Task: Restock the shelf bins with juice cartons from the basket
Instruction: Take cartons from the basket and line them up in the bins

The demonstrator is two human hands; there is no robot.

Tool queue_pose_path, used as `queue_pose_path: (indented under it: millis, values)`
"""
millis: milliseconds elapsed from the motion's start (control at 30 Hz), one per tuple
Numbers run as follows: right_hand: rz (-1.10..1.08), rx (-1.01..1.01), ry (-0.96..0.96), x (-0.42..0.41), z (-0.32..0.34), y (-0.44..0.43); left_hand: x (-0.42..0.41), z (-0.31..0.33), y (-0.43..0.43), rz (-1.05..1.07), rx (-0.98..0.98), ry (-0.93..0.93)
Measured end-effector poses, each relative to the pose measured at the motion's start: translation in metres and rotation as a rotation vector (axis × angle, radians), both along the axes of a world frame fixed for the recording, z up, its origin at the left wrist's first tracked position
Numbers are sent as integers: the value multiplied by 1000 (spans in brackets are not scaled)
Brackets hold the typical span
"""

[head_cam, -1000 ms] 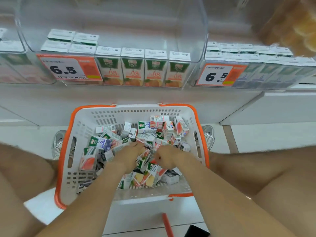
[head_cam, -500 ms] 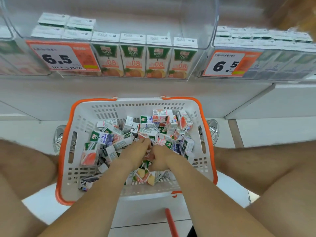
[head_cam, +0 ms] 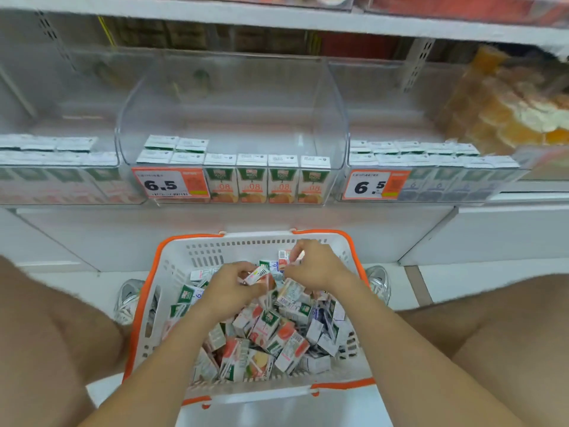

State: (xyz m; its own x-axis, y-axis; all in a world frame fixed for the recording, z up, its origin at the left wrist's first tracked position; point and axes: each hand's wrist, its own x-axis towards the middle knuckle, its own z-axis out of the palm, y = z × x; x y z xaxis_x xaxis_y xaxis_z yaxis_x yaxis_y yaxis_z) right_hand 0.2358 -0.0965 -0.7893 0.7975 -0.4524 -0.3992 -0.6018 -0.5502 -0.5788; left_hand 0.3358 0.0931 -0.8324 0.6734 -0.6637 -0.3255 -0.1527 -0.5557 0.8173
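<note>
A white basket (head_cam: pixel 184 260) with an orange rim sits on the floor between my knees, holding several small juice cartons (head_cam: pixel 277 334) in a loose heap. My left hand (head_cam: pixel 231 291) grips one carton (head_cam: pixel 257 274) lifted just above the heap. My right hand (head_cam: pixel 317 266) is over the far side of the basket, its fingers curled round another carton (head_cam: pixel 284 261). Above, a clear middle shelf bin (head_cam: pixel 231 118) holds a front row of upright orange juice cartons (head_cam: pixel 268 183).
Clear bins to the left (head_cam: pixel 55 167) and right (head_cam: pixel 431 174) hold more cartons behind orange 6.5 price tags (head_cam: pixel 171 183). A white shelf base (head_cam: pixel 123 229) runs behind the basket. Bagged orange goods (head_cam: pixel 508 109) sit at the upper right. My shoes (head_cam: pixel 127 297) flank the basket.
Both hands have risen from the middle of the heap toward the basket's far side, each with a carton. The view has tilted up, showing more of the shelf.
</note>
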Motion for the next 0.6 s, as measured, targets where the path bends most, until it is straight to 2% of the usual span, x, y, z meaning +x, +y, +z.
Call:
queue_pose_path:
  millis: [133, 300, 433, 500, 600]
  values:
    - [31, -35, -120, 6, 56, -3, 6, 59, -6, 155, -46, -101]
    - [85, -66, -186, 1, 131, 6, 16, 146, -6, 94, 32, -418]
    - [139, -84, -290, -6, 177, 19, 31, 216, 8, 60, -38, -543]
    - [131, -126, -386, -5, 193, 23, 41, 243, 18, 120, -81, -643]
    - [76, -136, -538, 7, 207, 22, 59, 270, 23, 263, -187, -655]
